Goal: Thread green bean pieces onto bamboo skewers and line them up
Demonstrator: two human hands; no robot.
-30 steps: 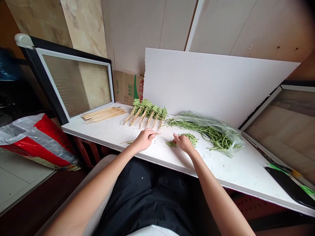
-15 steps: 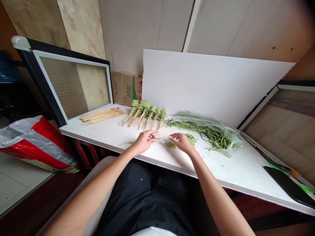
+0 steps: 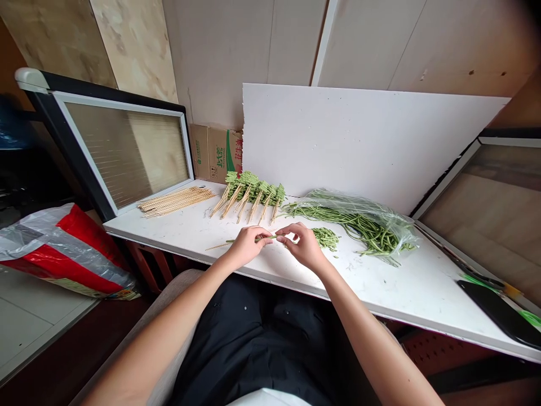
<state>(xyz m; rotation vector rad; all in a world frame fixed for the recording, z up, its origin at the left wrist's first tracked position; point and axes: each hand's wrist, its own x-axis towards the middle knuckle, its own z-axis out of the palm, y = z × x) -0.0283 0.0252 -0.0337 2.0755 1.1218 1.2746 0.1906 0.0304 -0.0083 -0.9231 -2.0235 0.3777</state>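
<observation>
My left hand is closed around a bamboo skewer, whose bare end sticks out to the left over the table. A little green shows on the skewer beside that hand. My right hand meets it fingertip to fingertip, pinching a cut piece of green bean at the skewer's other end. My fingers partly cover the piece and the skewer tip. Just right of my right hand lies a small heap of cut bean pieces.
Behind my hands, bean-loaded skewers are stacked, with bare skewers at left. Long green beans lie partly under a clear plastic bag. A black phone rests near the right edge; a cardboard box stands behind.
My right hand has moved left from beside the cut bean pieces to my left hand, and their fingertips now meet at the skewer. My left hand stays almost in place.
</observation>
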